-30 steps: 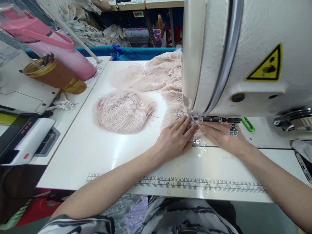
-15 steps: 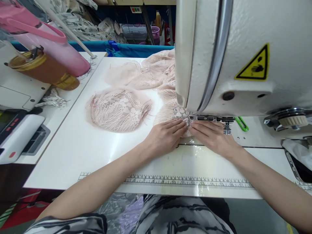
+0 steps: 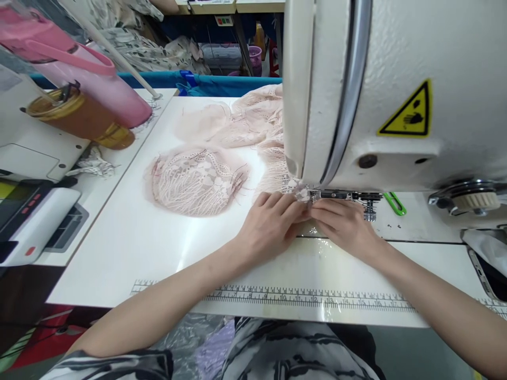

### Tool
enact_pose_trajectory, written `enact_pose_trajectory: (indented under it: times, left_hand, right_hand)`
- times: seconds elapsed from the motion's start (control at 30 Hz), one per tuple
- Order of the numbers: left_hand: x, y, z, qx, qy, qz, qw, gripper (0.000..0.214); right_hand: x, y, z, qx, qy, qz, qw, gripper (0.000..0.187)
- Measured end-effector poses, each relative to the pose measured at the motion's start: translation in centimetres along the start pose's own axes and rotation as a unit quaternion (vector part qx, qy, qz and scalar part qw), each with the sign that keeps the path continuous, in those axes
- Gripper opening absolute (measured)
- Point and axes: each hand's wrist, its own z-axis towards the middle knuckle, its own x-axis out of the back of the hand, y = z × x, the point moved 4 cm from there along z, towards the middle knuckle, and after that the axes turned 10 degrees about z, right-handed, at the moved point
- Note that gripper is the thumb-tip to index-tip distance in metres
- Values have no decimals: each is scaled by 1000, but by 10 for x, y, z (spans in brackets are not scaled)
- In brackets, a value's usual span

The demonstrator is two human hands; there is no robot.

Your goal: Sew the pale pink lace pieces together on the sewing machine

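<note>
Pale pink lace fabric (image 3: 273, 177) lies beneath the head of a white sewing machine (image 3: 400, 58), its near edge at the needle area. My left hand (image 3: 269, 221) is closed on that near edge, fingers bent and thumb tucked under. Just right of the presser foot, my right hand (image 3: 343, 221) has its fingers pressed together at the same edge, partly behind the metal fittings. The fabric between the two hands is mostly covered by fingers. A second lace piece (image 3: 194, 184), rounded, rests flat on the white table (image 3: 158, 248) to the left.
Green thread snips (image 3: 395, 203) lie right of the machine's needle area. A phone (image 3: 489, 274) sits at the right edge. At left stand a pink bottle (image 3: 99, 79) and an amber cup (image 3: 83, 116). A printed ruler (image 3: 285, 298) runs along the front edge.
My left hand's fingers have gone from lying flat on the lace to bent and closed at its edge. The right fingers have drawn together too. The view has shifted slightly.
</note>
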Motion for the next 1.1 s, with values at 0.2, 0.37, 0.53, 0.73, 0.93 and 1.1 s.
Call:
enact_pose_trajectory:
  times: [0.2, 0.37, 0.53, 0.73, 0.93, 1.1]
  left_hand:
    - [7, -2, 1, 43, -34, -41, 998, 9]
    - [7, 1, 0, -33, 16, -82, 996, 18]
    - [2, 1, 1, -58, 16, -66, 996, 14]
    - [-2, 3, 3, -93, 57, -5, 994, 13]
    - [-1, 2, 4, -108, 110, 23, 988, 14]
    - [3, 2, 4, -108, 119, 20, 987, 17]
  right_hand:
    - [1, 3, 3, -46, 10, 103, 994, 31]
    - [1, 2, 1, -25, 27, 65, 997, 31]
    - [5, 3, -6, 52, 34, 8, 998, 23]
    - [7, 2, -5, 52, -6, 13, 999, 15]
    - [6, 8, -9, -1, 32, -29, 999, 29]
    - [5, 5, -8, 41, 19, -40, 998, 16]
